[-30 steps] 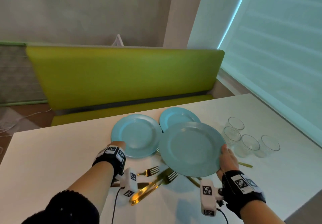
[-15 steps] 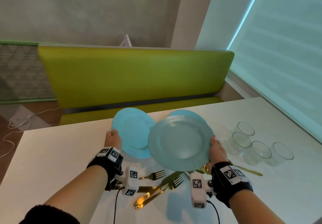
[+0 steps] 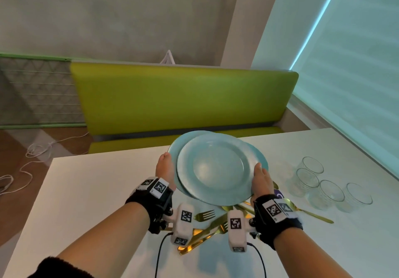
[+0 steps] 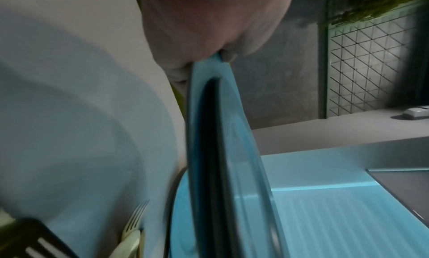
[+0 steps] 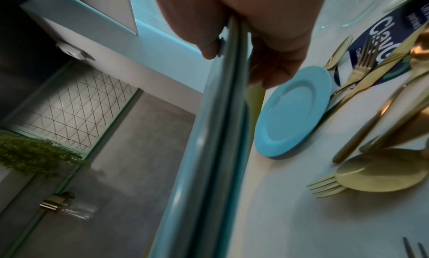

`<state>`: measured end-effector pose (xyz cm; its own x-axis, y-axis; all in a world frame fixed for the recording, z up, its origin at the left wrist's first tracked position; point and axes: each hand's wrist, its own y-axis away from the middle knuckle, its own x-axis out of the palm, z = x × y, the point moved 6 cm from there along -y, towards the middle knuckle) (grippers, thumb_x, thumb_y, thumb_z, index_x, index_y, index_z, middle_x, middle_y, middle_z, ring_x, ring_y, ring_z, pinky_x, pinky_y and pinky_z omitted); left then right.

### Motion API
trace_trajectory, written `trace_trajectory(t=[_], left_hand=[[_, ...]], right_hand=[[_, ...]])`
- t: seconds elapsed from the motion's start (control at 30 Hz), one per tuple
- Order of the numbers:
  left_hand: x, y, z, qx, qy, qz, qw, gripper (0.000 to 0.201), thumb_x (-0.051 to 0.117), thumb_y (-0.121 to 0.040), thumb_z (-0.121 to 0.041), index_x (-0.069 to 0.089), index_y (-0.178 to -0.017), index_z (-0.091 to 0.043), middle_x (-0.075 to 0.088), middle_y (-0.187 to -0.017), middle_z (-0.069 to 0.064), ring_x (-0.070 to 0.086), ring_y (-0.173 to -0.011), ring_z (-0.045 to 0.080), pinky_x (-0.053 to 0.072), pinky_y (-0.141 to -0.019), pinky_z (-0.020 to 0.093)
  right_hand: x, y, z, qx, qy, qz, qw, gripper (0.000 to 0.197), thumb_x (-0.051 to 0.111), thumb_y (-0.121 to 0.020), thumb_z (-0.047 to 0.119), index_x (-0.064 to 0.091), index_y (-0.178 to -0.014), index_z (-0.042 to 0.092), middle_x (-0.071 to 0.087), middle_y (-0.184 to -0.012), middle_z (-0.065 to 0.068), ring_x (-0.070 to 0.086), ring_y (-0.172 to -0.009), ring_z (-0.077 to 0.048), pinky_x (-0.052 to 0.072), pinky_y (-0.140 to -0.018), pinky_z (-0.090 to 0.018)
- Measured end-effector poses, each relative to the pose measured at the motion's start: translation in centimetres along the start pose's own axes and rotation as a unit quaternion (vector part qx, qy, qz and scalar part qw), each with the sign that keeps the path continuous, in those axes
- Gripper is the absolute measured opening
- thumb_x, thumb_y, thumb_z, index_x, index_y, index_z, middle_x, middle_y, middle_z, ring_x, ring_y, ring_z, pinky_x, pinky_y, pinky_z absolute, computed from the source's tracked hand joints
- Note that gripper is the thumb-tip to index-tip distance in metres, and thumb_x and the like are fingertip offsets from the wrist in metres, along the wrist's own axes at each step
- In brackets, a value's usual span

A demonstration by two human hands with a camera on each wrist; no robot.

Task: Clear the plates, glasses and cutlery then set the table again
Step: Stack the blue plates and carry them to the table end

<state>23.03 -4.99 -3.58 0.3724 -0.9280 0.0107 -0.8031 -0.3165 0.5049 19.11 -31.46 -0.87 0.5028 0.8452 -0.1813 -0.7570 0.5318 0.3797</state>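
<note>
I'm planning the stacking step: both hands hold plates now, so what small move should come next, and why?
Probably lower the right hand's upper plate onto the left hand's lower plate. They already overlap in the air, and a third plate waits on the table.

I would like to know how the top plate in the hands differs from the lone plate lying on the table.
The top plate is held up off the table, while the lone plate lies flat on it, untouched. The top plate rests on a second plate, gripped by the left hand and right hand. The lone plate has nothing stacked with it. The top plate looks paler, the lone plate brighter blue. Both are round, rimmed and empty.
</note>
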Motion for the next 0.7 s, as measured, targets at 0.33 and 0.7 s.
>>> trace_trajectory(t=[0.33, 0.7], left_hand=[[4.1, 0.3, 0.4, -0.017, 0.017, 0.048, 0.999, 0.053, 0.026, -0.100, -0.047, 0.055, -0.126, -0.010, 0.062, -0.121, 0.013, 0.060, -0.111, 0.033, 0.048, -0.094, 0.038], [3.0, -5.4, 1.6, -0.006, 0.035, -0.043, 0.998, 0.062, 0.031, -0.083, -0.054, 0.057, -0.122, -0.014, 0.064, -0.118, 0.012, 0.063, -0.102, 0.035, 0.051, -0.092, 0.053]], right_hand=[[0.7, -3.2, -1.8, 0.013, 0.023, 0.048, 0.998, 0.023, 0.035, -0.095, 0.034, 0.056, -0.096, 0.024, 0.060, -0.107, -0.012, 0.059, -0.104, -0.032, 0.046, -0.097, -0.053], [-2.7, -11.0, -3.2, 0.153, -0.009, -0.005, 0.988, 0.044, 0.052, -0.094, 0.016, 0.042, -0.133, 0.000, 0.046, -0.075, -0.015, 0.052, -0.061, -0.025, 0.052, -0.054, -0.034]])
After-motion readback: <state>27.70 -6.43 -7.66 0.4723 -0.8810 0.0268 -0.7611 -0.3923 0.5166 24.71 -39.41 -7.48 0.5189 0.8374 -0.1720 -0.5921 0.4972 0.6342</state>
